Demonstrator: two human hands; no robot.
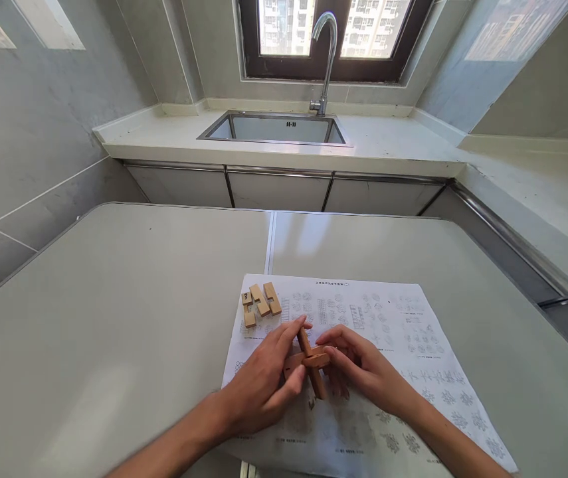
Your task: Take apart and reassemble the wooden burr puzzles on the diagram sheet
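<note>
Wooden burr-puzzle pieces [316,360], crossed, sit directly between both hands, above printed sheet [438,362]. Visible stick runs far-to-near, far end angled left. Left hand [266,375] pinching left side; right hand [366,368] pinching crosspiece's right end. Neither nearer; both touching.

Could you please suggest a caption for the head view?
Left hand and right hand hold crossed wooden pieces over a printed sheet.

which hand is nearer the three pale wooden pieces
Left. The left hand is just this side of the pale pieces; the right hand is farther right, at the brown pieces.
</note>
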